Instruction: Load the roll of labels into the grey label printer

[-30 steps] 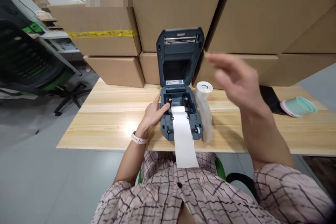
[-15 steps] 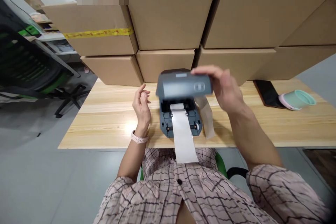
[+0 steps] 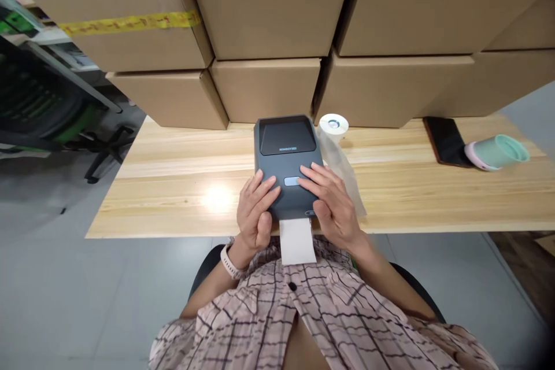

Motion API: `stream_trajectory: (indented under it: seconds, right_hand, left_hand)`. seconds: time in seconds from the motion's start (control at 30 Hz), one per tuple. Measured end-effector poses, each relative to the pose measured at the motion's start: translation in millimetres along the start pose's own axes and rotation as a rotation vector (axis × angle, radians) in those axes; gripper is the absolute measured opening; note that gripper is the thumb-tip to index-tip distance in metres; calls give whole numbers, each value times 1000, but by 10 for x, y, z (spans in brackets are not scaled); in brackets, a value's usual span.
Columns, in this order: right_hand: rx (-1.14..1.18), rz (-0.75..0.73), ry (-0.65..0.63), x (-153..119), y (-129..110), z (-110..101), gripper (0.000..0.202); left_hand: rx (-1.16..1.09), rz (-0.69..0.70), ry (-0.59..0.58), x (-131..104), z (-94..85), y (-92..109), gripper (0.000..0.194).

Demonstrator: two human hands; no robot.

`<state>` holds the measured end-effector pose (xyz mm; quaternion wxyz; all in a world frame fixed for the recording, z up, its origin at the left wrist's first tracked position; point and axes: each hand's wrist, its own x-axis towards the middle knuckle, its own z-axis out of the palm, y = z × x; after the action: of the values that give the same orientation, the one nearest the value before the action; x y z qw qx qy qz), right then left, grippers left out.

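Observation:
A dark grey label printer [image 3: 286,165] stands on the wooden table in front of me with its lid down. My left hand [image 3: 255,208] lies on the lid's left front side, fingers stretched out. On the right front side rests my right hand [image 3: 333,205], its fingers also extended, with fingertips by the light blue button [image 3: 292,181]. A white label strip [image 3: 298,243] hangs out of the printer's front, over the table edge. The printer's inside is hidden by the lid.
A white label roll [image 3: 340,126] stands behind the printer's right side, and a translucent strip [image 3: 344,170] lies beside it. Stacked cardboard boxes [image 3: 266,92] line the table's back. At right are a phone [image 3: 446,140] and a mint-green cup [image 3: 498,152] on its side.
The printer's lid, raised under my right hand before, has come down and covers the inside. My left hand has moved from beside the printer onto the lid. The label roll has come into view.

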<state>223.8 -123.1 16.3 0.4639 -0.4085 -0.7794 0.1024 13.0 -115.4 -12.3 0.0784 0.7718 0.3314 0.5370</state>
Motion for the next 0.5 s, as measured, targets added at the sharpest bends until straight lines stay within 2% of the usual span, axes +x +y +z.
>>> stream_trajectory:
  seconds: [0.2, 0.3, 0.33, 0.43, 0.47, 0.5]
  right_hand:
    - [21, -56, 109, 8, 80, 96, 39]
    - [18, -64, 127, 20, 102, 110, 39]
    - [18, -63, 135, 21, 102, 112, 39]
    - [38, -46, 156, 19, 87, 120, 39]
    - [47, -40, 157, 18, 82, 122, 38]
    - [54, -32, 156, 16, 78, 125, 38]
  left_hand:
    - [-24, 27, 150, -13, 165, -52, 40]
    - [-3, -20, 123, -44, 75, 13, 37]
    - [20, -59, 163, -83, 18, 58, 35]
    - [39, -298, 312, -239, -160, 251, 33]
    - [-25, -445, 236, -281, -199, 324, 38]
    - [-138, -618, 84, -307, -219, 395, 45]
